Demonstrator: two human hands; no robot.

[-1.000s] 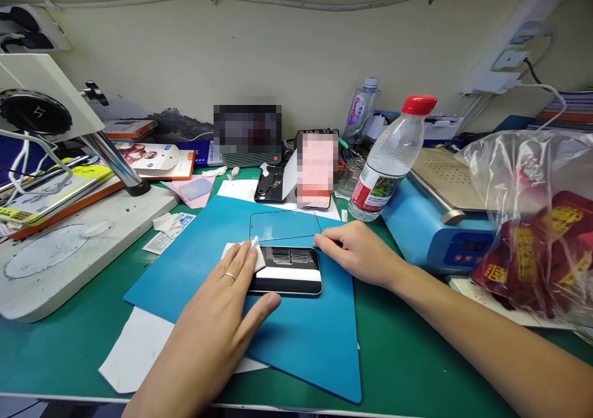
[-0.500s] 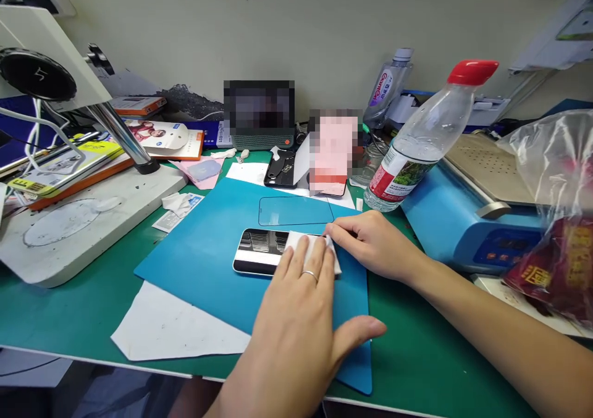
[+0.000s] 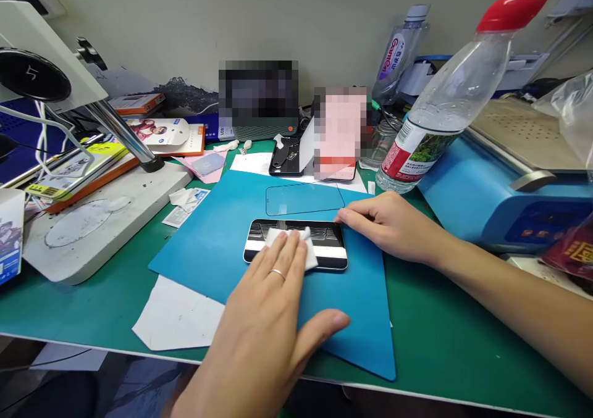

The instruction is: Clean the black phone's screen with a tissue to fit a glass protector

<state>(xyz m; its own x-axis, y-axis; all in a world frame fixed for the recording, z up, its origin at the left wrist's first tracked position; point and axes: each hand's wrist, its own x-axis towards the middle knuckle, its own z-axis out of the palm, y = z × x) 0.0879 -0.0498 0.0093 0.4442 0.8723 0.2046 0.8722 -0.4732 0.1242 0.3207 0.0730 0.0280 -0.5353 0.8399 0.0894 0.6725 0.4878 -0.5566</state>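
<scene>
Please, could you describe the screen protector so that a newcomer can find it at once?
On the green table lies a blue mat. Toward its far edge, just beyond the phone under the left hand, lies the screen protector. Unlike the dark, glossy phone, it is see-through, with a thin black outline.

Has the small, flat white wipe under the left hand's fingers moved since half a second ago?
Yes, leftward: judged against the black-screened rectangular phone, the white wipe has gone from the phone's right end to about its middle.
</scene>
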